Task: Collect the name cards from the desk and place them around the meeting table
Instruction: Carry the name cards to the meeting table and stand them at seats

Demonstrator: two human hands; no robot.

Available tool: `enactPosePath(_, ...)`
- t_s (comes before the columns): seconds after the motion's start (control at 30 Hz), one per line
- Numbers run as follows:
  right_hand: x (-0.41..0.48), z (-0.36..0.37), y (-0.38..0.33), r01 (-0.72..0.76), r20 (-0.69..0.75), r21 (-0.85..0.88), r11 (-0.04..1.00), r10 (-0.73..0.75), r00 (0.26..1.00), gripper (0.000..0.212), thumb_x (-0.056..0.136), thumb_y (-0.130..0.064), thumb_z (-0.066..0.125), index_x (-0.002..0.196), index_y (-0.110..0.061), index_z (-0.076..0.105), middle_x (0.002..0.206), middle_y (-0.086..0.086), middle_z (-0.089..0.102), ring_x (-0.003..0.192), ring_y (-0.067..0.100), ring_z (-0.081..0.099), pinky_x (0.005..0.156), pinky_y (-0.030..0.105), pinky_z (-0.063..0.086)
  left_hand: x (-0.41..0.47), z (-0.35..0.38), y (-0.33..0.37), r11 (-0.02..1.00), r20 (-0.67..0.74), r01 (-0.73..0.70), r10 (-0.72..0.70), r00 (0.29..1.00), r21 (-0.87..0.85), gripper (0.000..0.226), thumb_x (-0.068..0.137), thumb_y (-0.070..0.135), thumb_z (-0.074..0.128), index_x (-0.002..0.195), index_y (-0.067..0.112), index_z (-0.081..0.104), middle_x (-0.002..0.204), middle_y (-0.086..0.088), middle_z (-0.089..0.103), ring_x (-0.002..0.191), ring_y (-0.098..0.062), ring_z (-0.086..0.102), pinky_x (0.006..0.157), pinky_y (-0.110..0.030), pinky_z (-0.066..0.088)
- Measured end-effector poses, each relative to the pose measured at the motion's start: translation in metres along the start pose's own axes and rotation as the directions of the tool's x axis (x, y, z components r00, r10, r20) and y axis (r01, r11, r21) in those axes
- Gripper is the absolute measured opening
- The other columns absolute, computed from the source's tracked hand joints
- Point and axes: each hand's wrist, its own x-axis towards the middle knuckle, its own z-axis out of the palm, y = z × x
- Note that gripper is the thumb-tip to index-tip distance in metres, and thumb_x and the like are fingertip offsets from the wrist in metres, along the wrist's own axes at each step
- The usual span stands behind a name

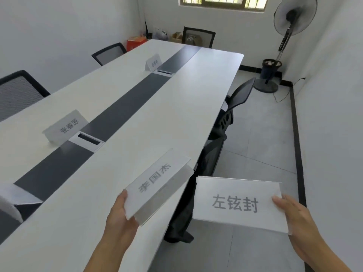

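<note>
My left hand (119,211) grips a white tent-shaped name card (157,183) by its near end, just above the right edge of the long white meeting table (196,89). My right hand (294,216) holds a second name card (237,203) by its right end, out over the floor beside the table. Two more name cards stand on the table's far side: one (65,126) at mid left and one (153,62) further back. Part of another white card (9,205) shows at the left edge.
A dark strip with two cable boxes (89,141) runs down the table's middle. Black mesh chairs (238,99) are tucked along the right side, and others (110,53) line the left side and far end. A standing fan (288,36) and a bin (272,68) occupy the far right corner.
</note>
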Motion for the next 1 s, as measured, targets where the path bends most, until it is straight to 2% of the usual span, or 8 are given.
enactPosePath(0.3,0.200,-0.006,-0.035,-0.035,0.278,-0.150,0.988,0.077,0.957,0.017,0.091,-0.013,0.055,0.093,-0.001,0.068,0.096,0.032,0.069,0.075,0.034,0.063,0.066,0.040,0.046,0.058,0.053,-0.015,0.996,-0.349,-0.067,0.084,0.933,0.060,0.024,0.096,0.036,0.047,0.106,0.023,0.065,0.103,-0.001,0.071,0.092,-0.022,0.062,0.073,-0.039,0.043)
enactPosePath(0.6,0.354,0.044,-0.108,-0.042,0.551,-0.278,0.960,0.195,0.811,0.024,0.090,-0.024,0.058,0.097,-0.004,0.067,0.103,0.028,0.069,0.080,0.035,0.064,0.068,0.038,0.046,0.099,0.100,-0.022,0.989,-0.499,0.000,-0.074,0.864,-0.147,0.019,0.089,0.026,0.062,0.103,0.013,0.065,0.098,-0.012,0.067,0.085,-0.028,0.060,0.071,-0.041,0.051)
enactPosePath(0.7,0.370,0.081,-0.120,-0.018,0.636,-0.315,0.949,0.225,0.739,0.060,0.060,-0.059,0.075,0.090,-0.008,0.070,0.097,0.021,0.073,0.081,0.033,0.065,0.074,0.041,0.046,0.114,0.092,-0.010,0.997,-0.563,-0.025,-0.020,0.826,-0.071,0.022,0.087,0.021,0.066,0.105,0.008,0.064,0.101,-0.014,0.069,0.087,-0.032,0.064,0.074,-0.042,0.054)
enactPosePath(0.73,0.374,0.093,-0.122,-0.004,0.652,-0.340,0.941,0.239,0.719,0.076,0.043,-0.067,0.079,0.090,-0.007,0.070,0.094,0.019,0.074,0.082,0.032,0.065,0.075,0.042,0.046,0.121,0.088,-0.004,0.999,-0.580,-0.034,0.009,0.814,-0.032,0.023,0.086,0.018,0.067,0.105,0.006,0.065,0.102,-0.014,0.070,0.086,-0.033,0.065,0.074,-0.042,0.055)
enactPosePath(0.8,0.382,0.114,-0.123,0.006,0.683,-0.349,0.937,0.250,0.686,0.087,0.031,-0.069,0.081,0.089,-0.006,0.069,0.090,0.016,0.075,0.081,0.030,0.066,0.074,0.040,0.046,0.138,0.079,0.012,0.996,-0.619,-0.057,0.085,0.781,0.065,0.022,0.085,0.011,0.068,0.104,0.002,0.065,0.098,-0.015,0.071,0.082,-0.031,0.067,0.072,-0.039,0.055)
enactPosePath(0.87,0.382,0.136,-0.131,0.021,0.693,-0.357,0.934,0.249,0.676,0.073,0.043,-0.064,0.081,0.086,-0.006,0.069,0.087,0.015,0.075,0.076,0.026,0.067,0.070,0.036,0.046,0.161,0.067,0.031,0.982,-0.650,-0.075,0.171,0.740,0.173,0.015,0.083,0.006,0.069,0.097,0.000,0.067,0.095,-0.016,0.071,0.081,-0.031,0.067,0.074,-0.039,0.055)
enactPosePath(0.93,0.385,0.153,-0.141,0.030,0.692,-0.341,0.940,0.229,0.684,0.039,0.076,-0.040,0.072,0.088,-0.002,0.068,0.088,0.020,0.073,0.073,0.026,0.064,0.068,0.034,0.044,0.187,0.054,0.053,0.960,-0.662,-0.063,0.235,0.711,0.273,0.007,0.079,0.004,0.072,0.084,0.003,0.068,0.091,-0.017,0.070,0.084,-0.032,0.066,0.079,-0.042,0.054)
enactPosePath(1.0,0.394,0.171,-0.148,0.069,0.671,-0.382,0.922,0.225,0.707,0.018,0.088,-0.017,0.061,0.089,-0.001,0.068,0.087,0.021,0.073,0.073,0.028,0.063,0.066,0.033,0.043,0.211,0.042,0.073,0.934,-0.651,-0.046,0.282,0.705,0.355,0.005,0.078,0.005,0.074,0.080,0.004,0.069,0.080,-0.011,0.068,0.078,-0.028,0.062,0.071,-0.034,0.050)
